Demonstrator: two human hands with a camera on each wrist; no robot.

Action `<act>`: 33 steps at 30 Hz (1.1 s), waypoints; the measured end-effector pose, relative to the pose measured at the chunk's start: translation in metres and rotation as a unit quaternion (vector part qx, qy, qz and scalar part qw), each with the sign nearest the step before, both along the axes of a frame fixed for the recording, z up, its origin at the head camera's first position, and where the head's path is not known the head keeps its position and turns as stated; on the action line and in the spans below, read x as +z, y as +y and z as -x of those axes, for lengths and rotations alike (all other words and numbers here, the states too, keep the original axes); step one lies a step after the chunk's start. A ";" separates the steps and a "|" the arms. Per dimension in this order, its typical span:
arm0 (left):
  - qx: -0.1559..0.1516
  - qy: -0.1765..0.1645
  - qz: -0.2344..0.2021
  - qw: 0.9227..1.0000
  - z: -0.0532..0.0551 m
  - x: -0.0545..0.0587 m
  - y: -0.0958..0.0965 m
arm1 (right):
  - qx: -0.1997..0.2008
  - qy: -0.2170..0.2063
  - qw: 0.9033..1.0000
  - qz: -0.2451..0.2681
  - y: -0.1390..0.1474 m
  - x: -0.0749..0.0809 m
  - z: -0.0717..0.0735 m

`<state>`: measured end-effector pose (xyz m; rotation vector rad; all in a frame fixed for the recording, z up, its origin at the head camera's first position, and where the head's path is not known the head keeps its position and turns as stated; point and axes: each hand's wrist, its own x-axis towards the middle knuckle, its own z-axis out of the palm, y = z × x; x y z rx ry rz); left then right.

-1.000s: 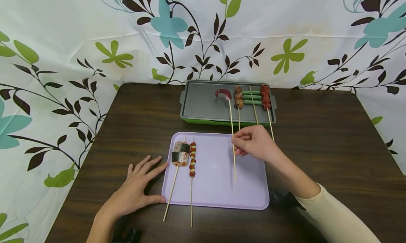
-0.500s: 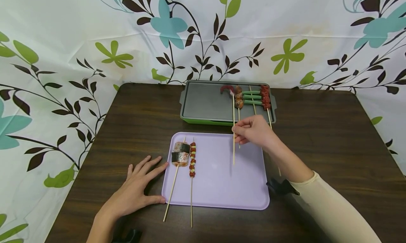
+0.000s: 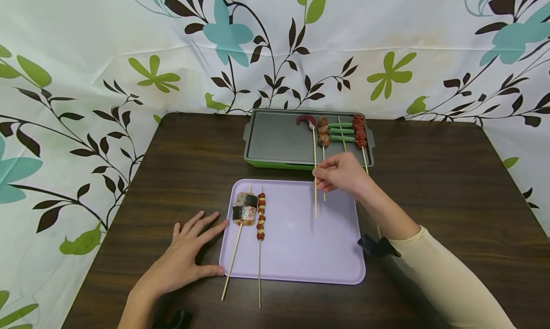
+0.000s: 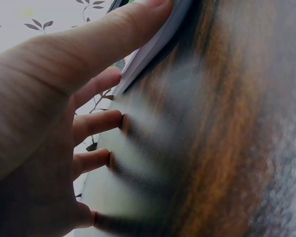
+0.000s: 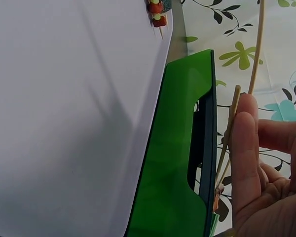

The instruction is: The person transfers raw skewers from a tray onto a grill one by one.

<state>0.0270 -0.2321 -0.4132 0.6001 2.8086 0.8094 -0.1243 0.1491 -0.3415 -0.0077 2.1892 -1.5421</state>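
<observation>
My right hand (image 3: 343,172) pinches the wooden stick of a skewer (image 3: 314,145) with a dark red, curled tentacle-like piece on its tip. That tip is over the grey top of a green-sided grill (image 3: 272,138), beside a skewer of brown chunks (image 3: 323,132); whether it touches the surface I cannot tell. In the right wrist view, thumb and fingers (image 5: 246,148) meet on the stick. My left hand (image 3: 182,257) lies spread on the table, its thumb and index fingertip touching the left edge of a lilac tray (image 3: 301,243). The left wrist view shows the thumb (image 4: 113,34) at that edge.
A skewer with dark-banded rolled pieces (image 3: 245,208) and a thin red-and-green skewer (image 3: 261,217) lie on the tray, sticks jutting over its front edge. At the grill's right are green stalks (image 3: 341,132) and a red-meat skewer (image 3: 359,133). A patterned cloth (image 3: 279,47) hangs behind.
My right hand has moved away from me and slightly left-right, carrying the tentacle skewer further over the grill, close to the brown-chunk skewer. My left hand has stayed still.
</observation>
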 end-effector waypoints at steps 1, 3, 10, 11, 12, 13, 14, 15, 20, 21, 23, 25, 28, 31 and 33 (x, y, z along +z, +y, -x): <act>0.000 0.000 0.000 1.000 0.000 0.000 0.000 | 0.001 0.000 1.000 -0.002 0.000 0.000 0.000; 0.000 0.000 -0.001 1.000 0.000 0.000 0.000 | 0.001 0.002 1.000 -0.008 0.000 0.000 0.001; 0.000 0.000 0.001 1.000 0.000 0.000 0.000 | 0.004 0.018 0.999 -0.044 0.001 -0.001 0.001; 0.000 0.000 0.001 1.000 0.000 0.000 0.000 | 0.006 0.022 0.998 -0.051 0.001 -0.001 0.001; 0.000 0.000 0.001 1.000 0.000 0.000 0.000 | 0.008 0.026 0.998 -0.057 0.001 -0.001 0.001; 0.001 0.000 0.000 1.000 0.000 0.000 0.000 | 0.009 0.028 0.998 -0.061 0.001 -0.001 0.001; 0.001 0.000 -0.001 1.000 0.000 0.000 0.000 | 0.010 0.031 0.997 -0.065 0.000 -0.001 0.001; 0.001 0.000 -0.002 1.000 0.000 0.000 0.000 | 0.011 0.035 0.997 -0.071 0.000 -0.001 0.001; 0.001 -0.002 -0.003 1.000 -0.001 0.000 0.000 | 0.018 0.056 0.993 -0.106 -0.001 0.000 -0.001; 0.001 -0.002 -0.003 1.000 -0.001 0.000 0.000 | 0.020 0.060 0.991 -0.116 -0.001 0.001 -0.001; 0.001 -0.003 -0.002 1.000 -0.001 -0.001 0.000 | 0.022 0.070 0.988 -0.137 -0.002 0.001 -0.002; 0.001 -0.004 -0.002 1.000 0.000 0.000 0.000 | 0.024 0.079 0.984 -0.156 -0.002 0.002 -0.003; 0.002 -0.004 -0.002 1.000 0.000 0.000 0.000 | 0.029 0.095 0.978 -0.185 -0.003 0.002 -0.004; 0.002 -0.005 -0.003 1.000 0.000 0.000 0.000 | 0.035 0.108 0.972 -0.205 -0.003 0.002 -0.004; 0.001 -0.004 -0.003 1.000 0.000 0.000 0.001 | 0.037 0.110 0.971 -0.211 -0.003 0.002 -0.004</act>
